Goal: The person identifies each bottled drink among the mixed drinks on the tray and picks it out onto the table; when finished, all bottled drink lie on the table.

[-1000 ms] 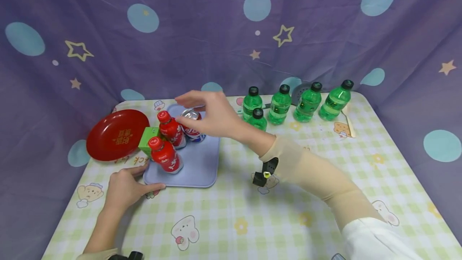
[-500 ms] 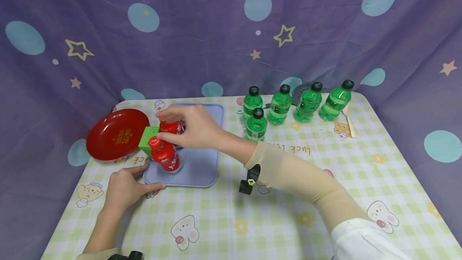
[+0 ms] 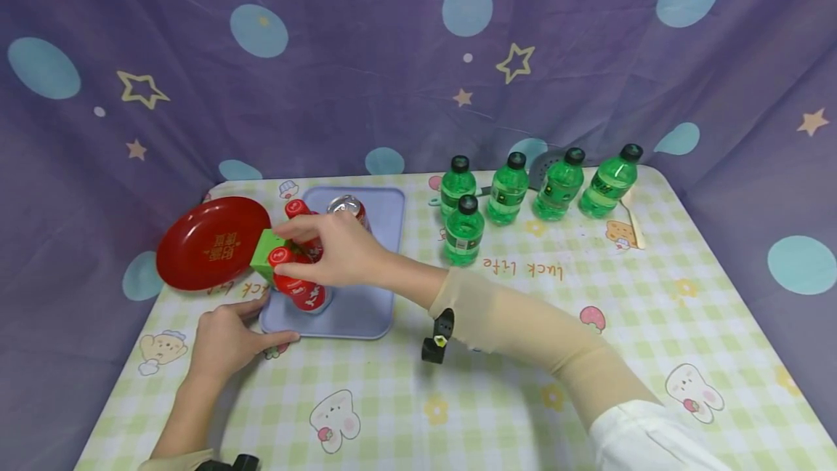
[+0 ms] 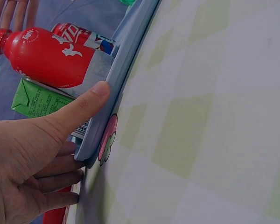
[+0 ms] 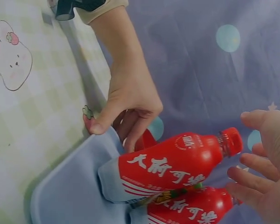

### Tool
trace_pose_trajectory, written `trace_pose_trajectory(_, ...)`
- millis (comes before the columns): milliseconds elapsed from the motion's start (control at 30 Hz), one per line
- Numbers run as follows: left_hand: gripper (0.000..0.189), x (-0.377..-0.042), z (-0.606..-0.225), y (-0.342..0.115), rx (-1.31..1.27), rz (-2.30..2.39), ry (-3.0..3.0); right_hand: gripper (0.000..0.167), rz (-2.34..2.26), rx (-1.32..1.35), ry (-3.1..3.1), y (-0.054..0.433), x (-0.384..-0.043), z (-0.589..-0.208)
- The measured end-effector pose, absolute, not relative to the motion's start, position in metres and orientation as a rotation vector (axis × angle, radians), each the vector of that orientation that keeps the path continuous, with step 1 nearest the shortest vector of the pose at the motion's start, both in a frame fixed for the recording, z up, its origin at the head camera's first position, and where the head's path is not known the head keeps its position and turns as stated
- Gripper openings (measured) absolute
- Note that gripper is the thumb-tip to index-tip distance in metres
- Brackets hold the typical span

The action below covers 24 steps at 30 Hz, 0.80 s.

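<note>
My left hand (image 3: 225, 340) holds the near left corner of the blue tray (image 3: 366, 311), thumb along the front edge and fingers at the left side. On the tray stand two red cola bottles, a green drink carton (image 3: 263, 259) and a can (image 3: 346, 205). My right hand (image 3: 340, 249) is over the bottles, its fingers spread near the cap of the front red bottle (image 3: 307, 295). In the right wrist view a gap shows between these fingers and the front bottle's cap (image 5: 231, 142). The rear red bottle (image 3: 296, 208) is partly hidden behind the right hand.
A red plate (image 3: 196, 246) lies left of the tray. Several green bottles (image 3: 506, 191) stand along the back right, one green bottle (image 3: 464, 235) nearer the front. A slotted dark utensil (image 3: 541, 164) and a cream-handled utensil (image 3: 633, 224) lie by them. A purple curtain hangs behind.
My right hand has moved toward me, from beside the can and rear red bottle to the front red bottle. The can shows again behind it. My left hand stays on the tray corner.
</note>
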<state>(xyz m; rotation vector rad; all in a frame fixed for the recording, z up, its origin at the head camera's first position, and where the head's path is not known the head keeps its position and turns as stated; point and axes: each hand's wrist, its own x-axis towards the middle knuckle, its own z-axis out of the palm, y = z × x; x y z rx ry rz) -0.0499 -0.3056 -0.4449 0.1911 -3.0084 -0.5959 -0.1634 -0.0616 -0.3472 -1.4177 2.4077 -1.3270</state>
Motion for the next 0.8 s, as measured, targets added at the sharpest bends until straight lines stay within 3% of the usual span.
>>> trace_pose_trajectory(400,0.099,-0.049,-0.448,-0.307,0.189,-0.589,-3.001,0.053,-1.285,-1.401,2.464,-0.071,-0.159,-0.366)
trace_pose_trajectory(800,0.098,-0.05,-0.447,-0.307,0.161,-0.575,-2.972,0.04,-1.349,-1.321,2.532,-0.077,-0.156,-0.377)
